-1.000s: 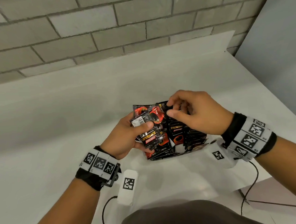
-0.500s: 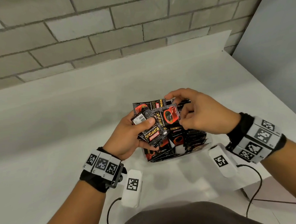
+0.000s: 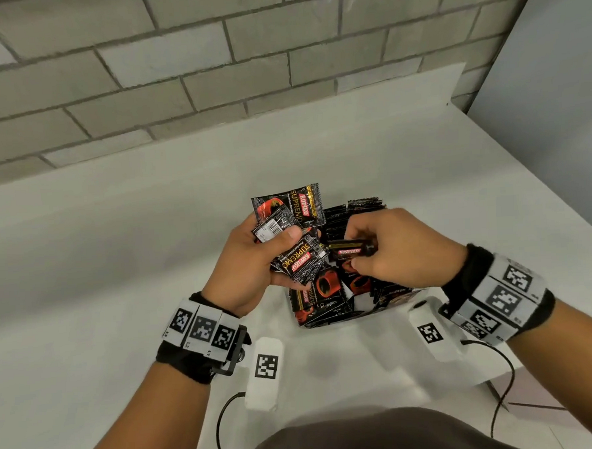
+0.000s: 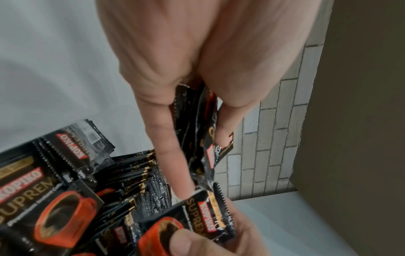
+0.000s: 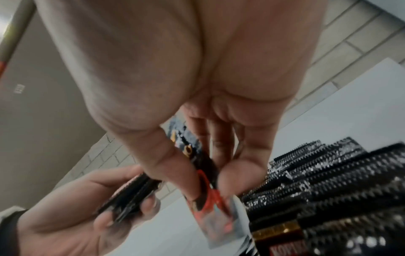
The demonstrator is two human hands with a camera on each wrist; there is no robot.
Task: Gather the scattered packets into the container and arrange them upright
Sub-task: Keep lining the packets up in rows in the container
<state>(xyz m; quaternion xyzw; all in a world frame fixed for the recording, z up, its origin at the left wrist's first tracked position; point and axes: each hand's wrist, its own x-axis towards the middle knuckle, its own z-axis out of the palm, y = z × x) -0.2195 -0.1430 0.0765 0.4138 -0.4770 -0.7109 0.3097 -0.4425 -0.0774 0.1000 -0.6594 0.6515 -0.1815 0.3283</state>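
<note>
The left hand point(image 3: 252, 261) is gripping a fanned bundle of packets point(image 3: 293, 236), thumb clamped across their faces, above the bench point(image 3: 118, 268) just left of the container point(image 3: 388, 308). The right hand point(image 3: 399, 249) is pinching a single packet point(image 3: 349, 249) edge-on over the container, where rows are already standing upright at its far side. These sachets look light, limp and glossy, so they are likely sliding easily; pinching by the crimped serrated edges seems safest.

Container point(image 3: 360, 305) walls mostly hidden by packets point(image 3: 329, 291); right hand's point(image 3: 402, 249) packet point(image 5: 210, 204) motion-blurred beside it.
</note>
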